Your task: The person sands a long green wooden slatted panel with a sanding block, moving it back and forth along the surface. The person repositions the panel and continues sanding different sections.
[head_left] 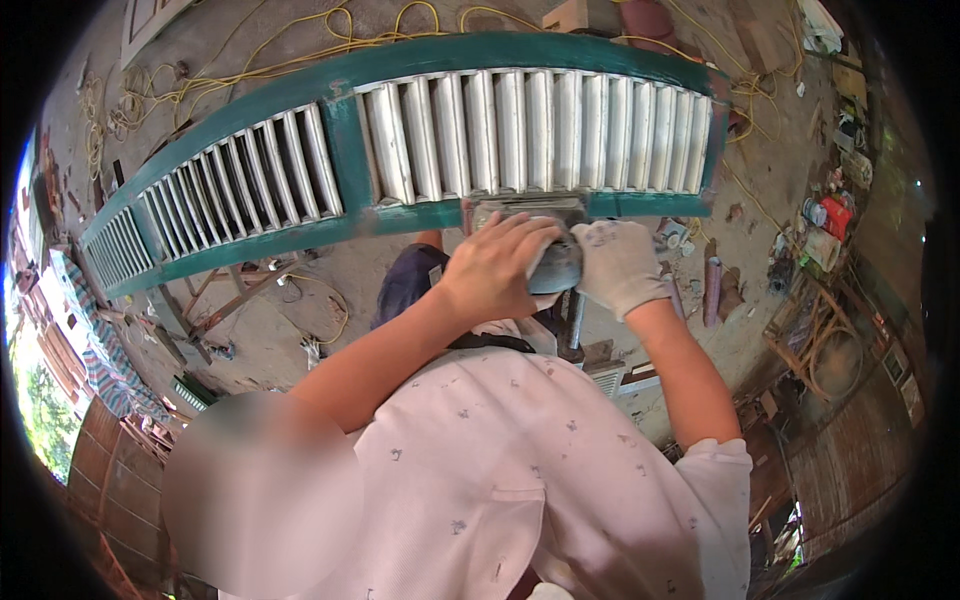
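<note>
Shutter (345,160), green-framed and filled with pale slats (540,130), lies just ahead of the worker's hands; its long axis sweeps from nine o'clock round to one, curved in this wide view, with the broadest slatted bay at twelve and the narrower ones between nine and ten; a grey tool (566,265) overlaps its near rail below that bay, apparently in contact, its long side partly hidden by fingers; neither hand is clearly nearer the frame.

The left hand (495,262), bare, arrives from seven o'clock and is partly closed, fingers together and bent over the tool's left side, thumb below; the right hand (622,265), in a pale glove, reaches in from five o'clock, curled tightly around the tool's right end, its fingertips hidden.

Beyond the frame, yellow cord (320,50) trails over the floor at eleven o'clock; a red container (836,215) sits at two; a striped cloth (98,335) hangs toward eight.
</note>
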The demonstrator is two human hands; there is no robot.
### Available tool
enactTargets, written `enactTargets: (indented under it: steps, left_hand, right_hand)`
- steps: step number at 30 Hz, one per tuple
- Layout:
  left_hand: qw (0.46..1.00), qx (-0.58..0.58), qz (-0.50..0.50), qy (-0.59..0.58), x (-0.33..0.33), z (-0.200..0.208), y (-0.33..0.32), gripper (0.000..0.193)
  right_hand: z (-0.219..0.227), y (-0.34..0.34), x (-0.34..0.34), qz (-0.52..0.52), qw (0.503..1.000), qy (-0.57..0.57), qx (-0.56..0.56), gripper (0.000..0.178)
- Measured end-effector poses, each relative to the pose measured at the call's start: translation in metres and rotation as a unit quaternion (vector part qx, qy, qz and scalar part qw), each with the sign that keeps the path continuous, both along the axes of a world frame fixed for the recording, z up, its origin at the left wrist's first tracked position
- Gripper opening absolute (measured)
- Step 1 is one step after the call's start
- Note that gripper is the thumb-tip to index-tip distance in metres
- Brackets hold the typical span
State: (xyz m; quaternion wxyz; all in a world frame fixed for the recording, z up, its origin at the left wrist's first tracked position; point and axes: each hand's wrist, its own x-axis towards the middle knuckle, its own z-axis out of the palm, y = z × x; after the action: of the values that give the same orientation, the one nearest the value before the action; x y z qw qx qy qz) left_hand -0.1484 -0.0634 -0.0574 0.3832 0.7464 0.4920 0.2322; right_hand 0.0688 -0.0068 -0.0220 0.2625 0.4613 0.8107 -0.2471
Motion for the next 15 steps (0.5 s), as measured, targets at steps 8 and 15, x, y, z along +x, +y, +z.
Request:
enactTargets:
  steps: [8,15]
  left_hand:
    - [0.999,0.015,0.003,0.044,-0.106,0.005,-0.022,0.083]
    - [1.0,0.012,0.0,0.018,-0.094,0.006,-0.022,0.078]
  right_hand:
    - [-0.007,-0.023,-0.103,0.018,0.998,0.063,-0.009,0.016]
    - [0.011,-0.026,-0.099,-0.023,0.993,0.115,0.01,0.069]
